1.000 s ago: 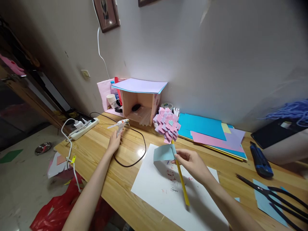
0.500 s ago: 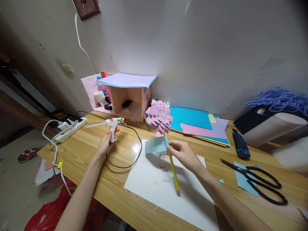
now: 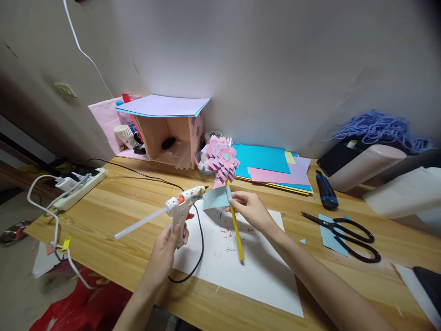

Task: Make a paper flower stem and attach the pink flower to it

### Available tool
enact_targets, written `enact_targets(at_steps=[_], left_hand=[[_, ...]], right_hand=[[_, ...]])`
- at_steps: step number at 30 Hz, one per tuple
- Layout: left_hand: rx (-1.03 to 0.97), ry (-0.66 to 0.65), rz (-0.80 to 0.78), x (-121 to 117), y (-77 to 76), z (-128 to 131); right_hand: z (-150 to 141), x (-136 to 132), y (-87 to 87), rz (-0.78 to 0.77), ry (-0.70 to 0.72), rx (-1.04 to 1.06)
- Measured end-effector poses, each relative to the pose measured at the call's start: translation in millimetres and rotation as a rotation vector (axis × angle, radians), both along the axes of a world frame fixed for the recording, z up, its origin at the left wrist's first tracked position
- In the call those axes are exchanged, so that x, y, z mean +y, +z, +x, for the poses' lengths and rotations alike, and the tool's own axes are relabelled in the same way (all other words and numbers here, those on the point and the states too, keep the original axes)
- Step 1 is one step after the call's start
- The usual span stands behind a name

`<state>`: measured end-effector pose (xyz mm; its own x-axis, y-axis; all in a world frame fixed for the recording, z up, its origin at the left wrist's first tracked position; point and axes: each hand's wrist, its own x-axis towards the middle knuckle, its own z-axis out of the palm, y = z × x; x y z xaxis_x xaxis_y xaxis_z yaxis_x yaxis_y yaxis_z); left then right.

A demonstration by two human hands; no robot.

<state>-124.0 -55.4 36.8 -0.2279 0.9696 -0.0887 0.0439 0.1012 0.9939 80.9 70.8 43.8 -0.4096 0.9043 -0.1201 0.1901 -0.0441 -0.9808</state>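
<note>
My left hand point(image 3: 168, 246) is wrapped round the grip of a white glue gun point(image 3: 181, 209), a long glue stick point(image 3: 141, 223) jutting from its back. The nozzle points right, close to a light blue paper strip point(image 3: 216, 198). Between thumb and fingers, my right hand point(image 3: 250, 209) pinches that strip against the yellow stem point(image 3: 237, 236) of a paper flower. Layered pink and lilac petals form the flower head point(image 3: 222, 160), with a small blue piece at its centre. Beneath both lies a white paper sheet point(image 3: 262, 280) with coloured marks.
Black scissors point(image 3: 339, 232) lie on blue paper at right, near a blue utility knife point(image 3: 326, 191). Coloured paper point(image 3: 265, 158) is stacked by the wall, beside an open-fronted box point(image 3: 165, 138). A power strip point(image 3: 82, 188) sits left; the gun's black cord point(image 3: 201, 248) loops over the table.
My left hand has lifted the glue gun off the table area and brought it right, towards the blue strip. My right hand keeps its pinch on strip and stem. The view has shifted right.
</note>
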Motion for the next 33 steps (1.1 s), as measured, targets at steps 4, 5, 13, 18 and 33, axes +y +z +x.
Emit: enact_targets(at_steps=[4,5,13,18,33], left_hand=[[0.014,-0.025,-0.008,6,5.8,18],[0.013,-0.026,-0.012,8,6.9,21],[0.025,-0.041,-0.033,11,6.9,33],[0.046,-0.033,-0.037,11,5.8,35],[0.056,-0.009,-0.038,16,4.2,41]], right_hand=[[-1,1,-2.5,-0.025,-0.012,0.03],[-1,1,-2.8,-0.028,-0.014,0.034],[-1,0,-3.4,-0.038,-0.021,0.056],[-1,0,-3.3,-0.028,-0.025,0.063],[-1,-2,1.0,-0.043,-0.036,0.05]])
